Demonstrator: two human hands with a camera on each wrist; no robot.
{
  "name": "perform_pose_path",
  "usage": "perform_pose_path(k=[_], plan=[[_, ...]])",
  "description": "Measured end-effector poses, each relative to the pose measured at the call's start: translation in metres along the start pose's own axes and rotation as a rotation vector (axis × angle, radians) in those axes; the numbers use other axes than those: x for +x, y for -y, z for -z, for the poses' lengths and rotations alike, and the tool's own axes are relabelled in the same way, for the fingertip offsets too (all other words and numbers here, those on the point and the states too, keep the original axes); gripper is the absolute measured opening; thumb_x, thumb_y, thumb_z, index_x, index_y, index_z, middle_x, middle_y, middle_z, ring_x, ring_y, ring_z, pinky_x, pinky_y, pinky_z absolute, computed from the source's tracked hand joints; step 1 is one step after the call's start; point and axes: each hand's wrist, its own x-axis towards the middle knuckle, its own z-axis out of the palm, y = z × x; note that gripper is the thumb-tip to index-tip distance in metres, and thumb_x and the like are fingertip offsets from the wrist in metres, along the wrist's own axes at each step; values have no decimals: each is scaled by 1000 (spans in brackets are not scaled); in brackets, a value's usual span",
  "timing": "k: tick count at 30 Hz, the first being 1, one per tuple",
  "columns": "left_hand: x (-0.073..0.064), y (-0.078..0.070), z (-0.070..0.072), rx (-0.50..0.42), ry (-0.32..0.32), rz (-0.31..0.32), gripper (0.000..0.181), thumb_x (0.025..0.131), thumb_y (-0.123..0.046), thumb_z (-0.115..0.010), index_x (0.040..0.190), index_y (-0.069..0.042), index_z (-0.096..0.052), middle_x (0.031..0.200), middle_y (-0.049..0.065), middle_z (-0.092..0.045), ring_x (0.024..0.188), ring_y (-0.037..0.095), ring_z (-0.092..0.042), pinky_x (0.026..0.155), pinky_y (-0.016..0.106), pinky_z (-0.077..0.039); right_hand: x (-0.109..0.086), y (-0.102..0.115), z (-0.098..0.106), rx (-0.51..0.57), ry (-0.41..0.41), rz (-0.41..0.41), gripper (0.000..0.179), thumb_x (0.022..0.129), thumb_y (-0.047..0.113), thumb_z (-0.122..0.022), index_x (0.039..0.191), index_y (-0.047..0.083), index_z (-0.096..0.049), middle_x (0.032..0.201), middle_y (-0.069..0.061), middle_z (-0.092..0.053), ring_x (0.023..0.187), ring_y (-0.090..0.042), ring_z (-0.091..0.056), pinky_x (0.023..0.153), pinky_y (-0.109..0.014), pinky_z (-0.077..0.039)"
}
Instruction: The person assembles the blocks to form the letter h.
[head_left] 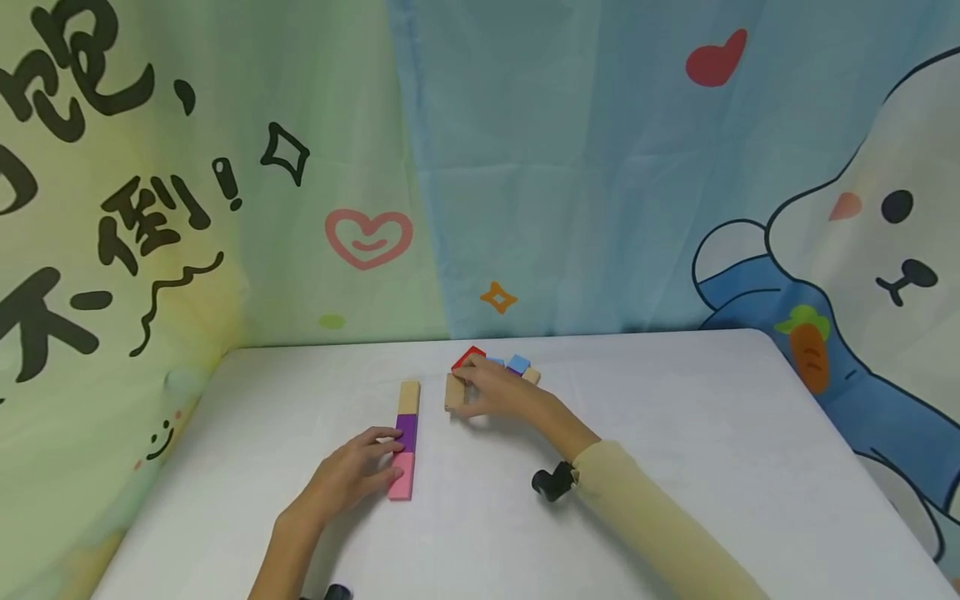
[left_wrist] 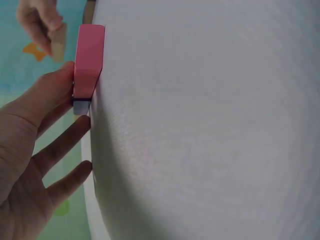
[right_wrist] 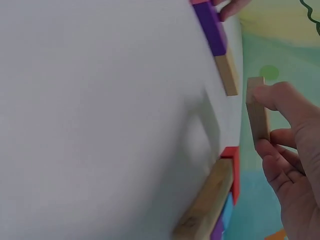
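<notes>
Three wooden blocks lie end to end on the white table: pink (head_left: 402,482), purple (head_left: 407,430) and plain wood (head_left: 408,397) at the far end. My left hand (head_left: 348,475) rests along the left side of this row, fingers fairly straight, with fingertips at the pink and purple blocks. In the left wrist view its thumb lies against the pink block (left_wrist: 90,57). Raised above the table, a plain wooden block (right_wrist: 258,115) is pinched between the thumb and fingers of my right hand (head_left: 491,387). This hand is right of the row's far end.
Behind the right hand lies a group of blocks: a red piece (head_left: 468,357), a blue one (head_left: 518,363) and a plain wooden one (head_left: 532,376), with purple partly hidden. A printed curtain (head_left: 525,167) hangs along the table's back edge.
</notes>
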Motion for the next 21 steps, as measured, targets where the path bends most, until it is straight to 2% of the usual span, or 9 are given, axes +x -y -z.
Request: perform_pose_path(k=[6,12,17,21], plan=[[0,1,1,-23,-2,2,39,81,-35,-67,117,-20,-64,128,-6,-54,117,21,-55,94,42,-47,28,7,5,26,-40,44,52,81,30,-68,123,2,-56,108,-10,-53,87,-16,-48,73,-26,-44],[0,2,2,-31,-3,0,38,82,-35,-66,117,-20,-64,128,-6,-54,118,20,-54,94,43,-47,56,17,-3,18,-31,9,51,83,33,-64,123,1,-57,109,-10,-55,92,-15,-51,79,-24,-47],[1,2,3,-28,-2,-9,38,82,-34,-67,117,-19,-64,127,-5,-55,116,19,-55,94,42,-48,77,24,-11,14,1,-50,48,85,31,-64,125,7,-56,113,-8,-56,102,-18,-49,87,-29,-47],[0,3,2,-9,2,-22,39,82,-32,-67,118,-17,-64,126,-3,-56,115,20,-56,94,41,-47,89,25,-15,-47,21,-63,33,86,32,-63,110,10,-63,107,-6,-57,101,-17,-49,85,-29,-45]])
